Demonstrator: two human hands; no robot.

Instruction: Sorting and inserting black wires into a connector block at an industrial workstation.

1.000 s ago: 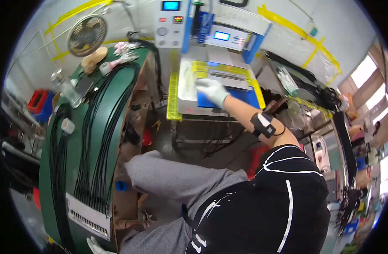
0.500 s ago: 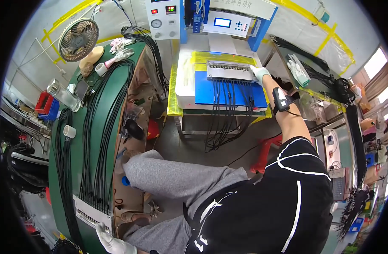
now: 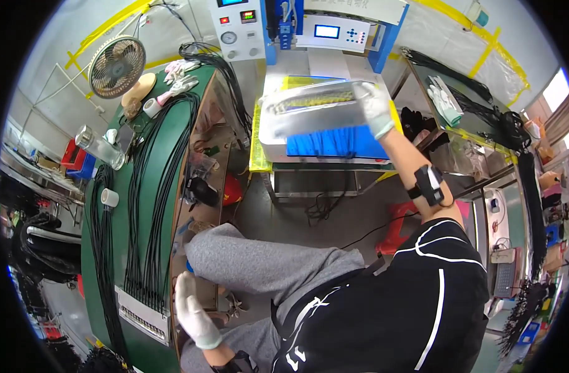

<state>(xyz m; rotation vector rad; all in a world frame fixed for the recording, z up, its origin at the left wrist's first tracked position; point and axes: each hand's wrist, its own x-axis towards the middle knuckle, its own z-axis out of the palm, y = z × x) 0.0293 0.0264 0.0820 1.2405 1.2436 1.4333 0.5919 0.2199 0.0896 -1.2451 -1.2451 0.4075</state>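
Metal fixture (image 3: 315, 115) blurred, details lost; right fingers (image 3: 370, 102) pinching its end, left fingers (image 3: 183, 291) extended.

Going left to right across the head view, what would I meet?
White roll, lower-left metal holder, gloved left hand, blurred metal piece, gloved right hand at its right end, loose white gloves.

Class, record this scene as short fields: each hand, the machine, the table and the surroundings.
Right hand: gloved, gripping the right end of a blurred metal bar
Left hand: gloved, open, beside the table's edge
Machine: white and blue, with a blue mat
Table: green; black cables run to a second metal bar
Surroundings: fan, red stool
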